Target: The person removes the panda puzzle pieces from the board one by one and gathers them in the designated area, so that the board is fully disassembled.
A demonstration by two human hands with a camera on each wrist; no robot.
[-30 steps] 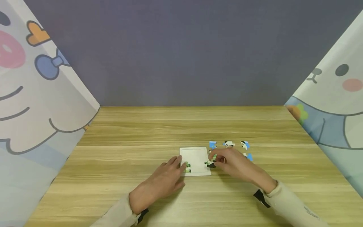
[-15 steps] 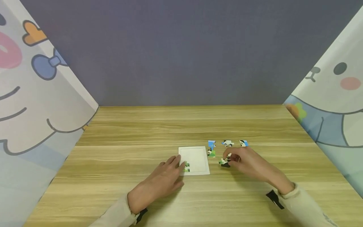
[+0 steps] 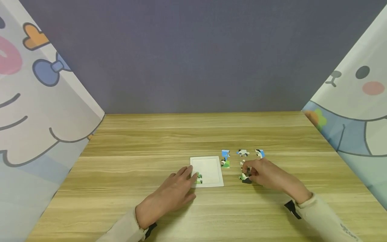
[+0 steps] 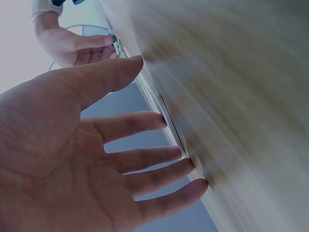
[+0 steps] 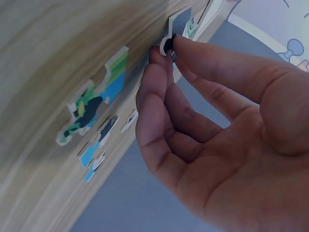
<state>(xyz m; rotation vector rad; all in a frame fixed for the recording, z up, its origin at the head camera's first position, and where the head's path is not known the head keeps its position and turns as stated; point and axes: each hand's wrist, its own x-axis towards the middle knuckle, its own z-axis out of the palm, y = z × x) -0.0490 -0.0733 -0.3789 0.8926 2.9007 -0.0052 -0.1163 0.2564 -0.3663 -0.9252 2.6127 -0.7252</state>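
Note:
My right hand (image 3: 270, 174) pinches a jigsaw piece (image 3: 246, 179) with black, white and green print between thumb and fingers, low over the table right of the puzzle tray. In the right wrist view this piece (image 5: 179, 26) is tilted between the fingertips. My left hand (image 3: 169, 195) rests on the left edge of the white square puzzle tray (image 3: 208, 168), its fingers fairly straight and spread in the left wrist view. One green-and-white piece (image 3: 199, 180) lies in the tray's lower left corner, partly covered by a left finger.
Loose panda pieces lie right of the tray: a blue one (image 3: 225, 153), a green one (image 3: 225, 164), a panda face (image 3: 243, 153) and a blue-and-white one (image 3: 259, 153). Right fingers partly cover another piece (image 3: 243, 162). A grey panel (image 3: 199, 60) stands behind the wooden table (image 3: 145, 134).
My right hand has moved right, away from the tray's right edge, carrying the pinched jigsaw piece, then slightly nearer to me. My left hand has stayed on the tray.

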